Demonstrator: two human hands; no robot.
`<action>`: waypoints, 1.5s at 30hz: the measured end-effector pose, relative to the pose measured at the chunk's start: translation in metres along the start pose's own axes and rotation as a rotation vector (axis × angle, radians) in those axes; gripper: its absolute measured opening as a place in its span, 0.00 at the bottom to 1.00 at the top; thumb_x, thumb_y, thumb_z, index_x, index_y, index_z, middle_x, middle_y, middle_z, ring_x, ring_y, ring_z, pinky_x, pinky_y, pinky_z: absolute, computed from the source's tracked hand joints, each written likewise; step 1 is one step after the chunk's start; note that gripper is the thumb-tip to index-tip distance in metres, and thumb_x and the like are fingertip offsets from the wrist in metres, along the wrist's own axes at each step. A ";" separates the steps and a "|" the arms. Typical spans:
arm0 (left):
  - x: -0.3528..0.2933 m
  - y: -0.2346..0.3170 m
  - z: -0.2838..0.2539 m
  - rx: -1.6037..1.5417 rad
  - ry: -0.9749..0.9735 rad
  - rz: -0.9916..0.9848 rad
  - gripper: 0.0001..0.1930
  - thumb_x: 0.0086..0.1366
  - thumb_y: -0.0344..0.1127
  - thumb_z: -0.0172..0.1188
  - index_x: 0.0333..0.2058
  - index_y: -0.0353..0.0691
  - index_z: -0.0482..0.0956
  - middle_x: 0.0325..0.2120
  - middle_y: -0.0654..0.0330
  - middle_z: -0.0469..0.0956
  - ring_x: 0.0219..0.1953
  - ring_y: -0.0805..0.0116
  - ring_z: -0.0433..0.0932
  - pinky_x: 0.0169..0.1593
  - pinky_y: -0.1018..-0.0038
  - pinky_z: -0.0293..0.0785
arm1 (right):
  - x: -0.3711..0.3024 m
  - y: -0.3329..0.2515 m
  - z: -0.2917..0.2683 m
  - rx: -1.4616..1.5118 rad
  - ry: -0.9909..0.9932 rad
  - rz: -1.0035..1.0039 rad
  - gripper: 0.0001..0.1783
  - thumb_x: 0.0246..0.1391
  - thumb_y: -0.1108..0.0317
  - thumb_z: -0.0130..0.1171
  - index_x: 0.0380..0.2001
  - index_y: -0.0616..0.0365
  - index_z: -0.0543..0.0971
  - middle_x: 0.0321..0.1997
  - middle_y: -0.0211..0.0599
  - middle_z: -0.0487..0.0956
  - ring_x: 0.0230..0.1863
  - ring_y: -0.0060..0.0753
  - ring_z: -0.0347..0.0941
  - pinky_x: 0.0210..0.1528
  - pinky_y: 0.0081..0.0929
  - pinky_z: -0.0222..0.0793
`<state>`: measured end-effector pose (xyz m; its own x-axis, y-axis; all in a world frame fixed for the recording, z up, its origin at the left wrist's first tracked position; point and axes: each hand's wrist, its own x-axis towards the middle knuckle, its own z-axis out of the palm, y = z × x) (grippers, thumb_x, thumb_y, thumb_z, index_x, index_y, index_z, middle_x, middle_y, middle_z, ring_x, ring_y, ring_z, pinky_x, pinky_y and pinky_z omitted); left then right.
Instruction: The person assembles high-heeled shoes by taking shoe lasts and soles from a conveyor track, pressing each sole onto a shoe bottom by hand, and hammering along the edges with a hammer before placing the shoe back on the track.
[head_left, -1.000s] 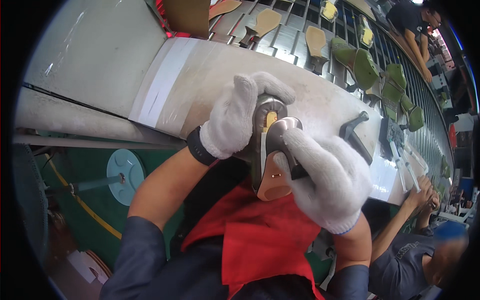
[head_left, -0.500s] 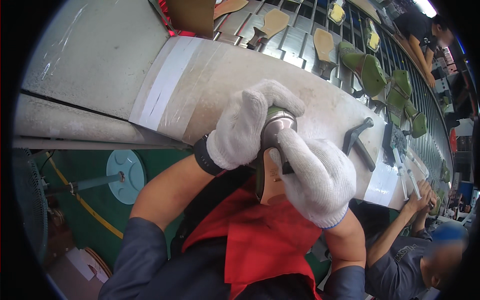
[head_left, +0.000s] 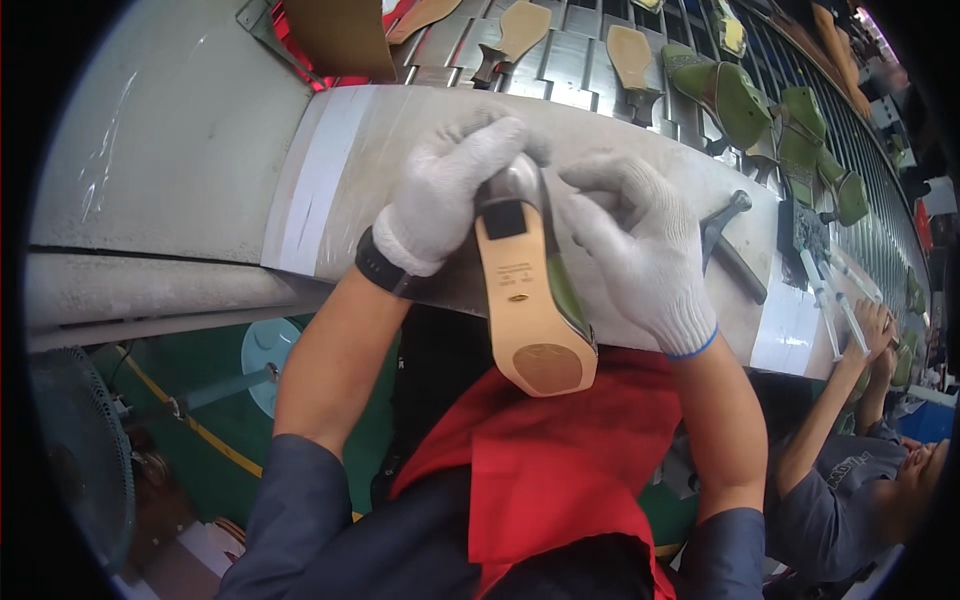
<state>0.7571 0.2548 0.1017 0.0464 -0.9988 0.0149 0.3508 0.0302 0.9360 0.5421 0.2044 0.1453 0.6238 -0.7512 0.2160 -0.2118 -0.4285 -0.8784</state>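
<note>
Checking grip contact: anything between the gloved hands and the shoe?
Nothing visible besides the white gloves. The left hand wraps the heel end of the shoe, the right hand lies against its green side, sole up over the workbench edge.

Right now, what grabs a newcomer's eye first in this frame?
Dead centre, a high-heeled shoe turned sole-up, its tan sole facing the camera, gripped by the left hand at the heel end and the right hand along its side, both in white knit gloves. Just below it, a bright red apron fills the lower middle. Beyond the workbench, green shoes ride a conveyor at upper right.
</note>
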 end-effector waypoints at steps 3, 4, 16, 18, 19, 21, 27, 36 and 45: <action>0.006 -0.012 -0.006 -0.019 0.071 0.077 0.18 0.80 0.41 0.54 0.44 0.32 0.87 0.37 0.55 0.87 0.40 0.69 0.84 0.49 0.73 0.78 | -0.011 0.027 -0.008 -0.078 0.049 0.251 0.13 0.65 0.68 0.68 0.51 0.60 0.85 0.33 0.36 0.87 0.34 0.25 0.85 0.41 0.28 0.80; 0.006 -0.010 0.001 0.042 0.073 0.090 0.18 0.80 0.40 0.54 0.45 0.31 0.87 0.37 0.56 0.87 0.41 0.70 0.84 0.49 0.74 0.78 | -0.017 0.018 -0.009 0.007 0.082 0.259 0.14 0.65 0.68 0.69 0.51 0.60 0.85 0.33 0.37 0.87 0.34 0.25 0.85 0.41 0.29 0.81; 0.031 -0.017 0.032 0.224 -0.084 0.307 0.18 0.82 0.40 0.55 0.46 0.31 0.88 0.38 0.59 0.87 0.42 0.73 0.83 0.49 0.73 0.80 | 0.009 -0.012 -0.017 -0.682 0.037 -0.478 0.18 0.57 0.62 0.76 0.47 0.58 0.84 0.38 0.43 0.85 0.38 0.48 0.85 0.41 0.39 0.81; 0.040 -0.021 0.034 0.242 -0.044 0.310 0.20 0.80 0.45 0.58 0.41 0.33 0.89 0.32 0.58 0.86 0.37 0.71 0.83 0.44 0.71 0.79 | 0.008 -0.010 -0.018 -0.539 0.061 -0.291 0.17 0.59 0.64 0.75 0.47 0.60 0.85 0.36 0.42 0.84 0.35 0.41 0.84 0.40 0.37 0.80; 0.039 -0.020 0.031 0.234 -0.035 0.315 0.20 0.80 0.45 0.58 0.41 0.33 0.89 0.32 0.58 0.86 0.37 0.71 0.83 0.44 0.71 0.79 | 0.006 -0.008 -0.019 -0.544 0.050 -0.296 0.17 0.59 0.64 0.75 0.47 0.60 0.85 0.36 0.42 0.84 0.35 0.41 0.84 0.40 0.37 0.80; 0.037 -0.016 0.027 0.432 -0.100 0.223 0.18 0.83 0.39 0.54 0.49 0.30 0.88 0.43 0.59 0.88 0.48 0.74 0.83 0.57 0.72 0.78 | 0.001 -0.003 -0.023 -0.379 0.031 -0.026 0.16 0.60 0.64 0.74 0.46 0.63 0.85 0.33 0.38 0.83 0.34 0.32 0.81 0.40 0.33 0.79; 0.039 -0.019 0.033 0.363 -0.076 0.217 0.18 0.82 0.41 0.57 0.48 0.31 0.88 0.41 0.59 0.88 0.45 0.74 0.83 0.54 0.72 0.80 | 0.008 -0.007 -0.024 0.010 -0.149 0.391 0.19 0.63 0.63 0.72 0.52 0.63 0.86 0.43 0.34 0.87 0.42 0.22 0.81 0.49 0.28 0.78; 0.047 -0.030 0.034 0.485 -0.057 0.361 0.17 0.82 0.41 0.58 0.47 0.31 0.88 0.37 0.60 0.88 0.42 0.76 0.83 0.50 0.73 0.80 | 0.007 -0.007 -0.024 -0.263 -0.130 0.241 0.17 0.65 0.60 0.71 0.46 0.65 0.87 0.37 0.30 0.86 0.37 0.22 0.80 0.42 0.29 0.77; 0.043 -0.026 0.038 0.431 0.006 0.263 0.17 0.81 0.41 0.57 0.46 0.32 0.88 0.35 0.60 0.88 0.40 0.75 0.83 0.46 0.72 0.80 | 0.003 -0.019 -0.029 -0.080 -0.234 0.514 0.19 0.64 0.62 0.72 0.47 0.69 0.86 0.33 0.32 0.86 0.33 0.17 0.79 0.37 0.25 0.78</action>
<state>0.7142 0.2093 0.0911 0.0870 -0.9592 0.2689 -0.0919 0.2611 0.9609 0.5258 0.1958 0.1754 0.5735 -0.7456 -0.3392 -0.5830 -0.0807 -0.8084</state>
